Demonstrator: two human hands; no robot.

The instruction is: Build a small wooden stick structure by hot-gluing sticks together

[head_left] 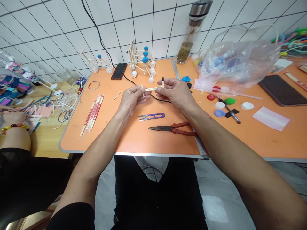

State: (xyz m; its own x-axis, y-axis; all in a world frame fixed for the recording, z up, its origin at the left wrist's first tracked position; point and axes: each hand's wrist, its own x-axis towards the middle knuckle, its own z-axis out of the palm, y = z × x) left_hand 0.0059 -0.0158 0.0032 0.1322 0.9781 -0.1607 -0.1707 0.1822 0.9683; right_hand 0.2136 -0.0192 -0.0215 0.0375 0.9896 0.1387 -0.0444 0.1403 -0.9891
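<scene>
Between my two hands is a small frame of thin wooden sticks (151, 89), with short crosspieces at both ends. The upright piece on the right has a dark tip. My left hand (132, 98) pinches the left end, and my right hand (176, 93) pinches the right end. Just below them lie purple thread snips (153, 116) and red-handled long-nose pliers (176, 128), the latter partly behind my right forearm. Behind my hands stand stick models (141, 59) with blue balls and white cap wheels. A loose short stick (117, 95) lies left of my left hand.
Wrapped chopsticks (93, 115) and a ring of tape (93, 85) lie at left. Against the wall are a phone (119, 71), a tea bottle (192, 32) and a plastic bag (240, 60). Bottle caps (219, 113), a pen (229, 110) and another phone (284, 90) lie right. A co-worker's hand (14, 118) is at far left.
</scene>
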